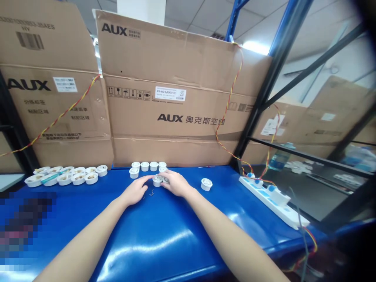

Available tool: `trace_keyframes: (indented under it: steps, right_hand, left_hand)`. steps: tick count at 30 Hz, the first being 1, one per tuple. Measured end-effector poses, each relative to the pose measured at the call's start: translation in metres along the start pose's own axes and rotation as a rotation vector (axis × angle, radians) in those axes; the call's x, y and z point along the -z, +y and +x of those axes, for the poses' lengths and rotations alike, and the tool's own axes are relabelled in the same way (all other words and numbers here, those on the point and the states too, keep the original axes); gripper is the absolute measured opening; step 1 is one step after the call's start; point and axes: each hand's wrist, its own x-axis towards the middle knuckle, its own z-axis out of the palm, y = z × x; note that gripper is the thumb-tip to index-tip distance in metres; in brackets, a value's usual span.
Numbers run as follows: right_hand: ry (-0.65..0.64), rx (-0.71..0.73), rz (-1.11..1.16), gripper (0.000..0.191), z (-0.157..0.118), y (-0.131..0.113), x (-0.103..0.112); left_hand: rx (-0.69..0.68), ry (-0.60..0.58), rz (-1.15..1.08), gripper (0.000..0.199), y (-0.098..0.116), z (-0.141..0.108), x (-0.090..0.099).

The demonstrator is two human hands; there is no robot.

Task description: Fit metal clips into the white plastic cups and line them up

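Touching an upright white cup [157,181], mouth up, with both hands [135,190] [175,183].

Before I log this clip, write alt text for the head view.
Both bare hands, the left and right, meet at a small white round cap on a blue workbench, with more caps lined up behind and AUX cartons beyond.

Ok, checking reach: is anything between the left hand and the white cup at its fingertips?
Nothing visible: the left hand reaches right up to the white cup. Small wire bits lie nearer the person, clear of that gap.
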Motion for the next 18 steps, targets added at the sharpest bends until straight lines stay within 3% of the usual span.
trace_keyframes:
  steps: [5, 11, 14, 18]
  right_hand:
    - [0.051, -0.066, 0.192, 0.053, 0.004, -0.002, -0.016]
    - [0.034, -0.264, 0.369, 0.064, 0.006, 0.002, -0.028]
    - [0.077, -0.242, 0.402, 0.062, 0.006, 0.003, -0.028]
    - [0.138, -0.073, 0.146, 0.042, 0.004, -0.001, -0.018]
  left_hand:
    - [-0.035, 0.088, 0.057, 0.04, -0.001, 0.006, -0.004]
    - [0.066, 0.146, 0.123, 0.02, 0.002, 0.005, 0.001]
    - [0.037, 0.196, 0.151, 0.023, 0.003, 0.001, 0.005]
    - [-0.11, 0.186, 0.276, 0.035, 0.003, -0.003, 0.013]
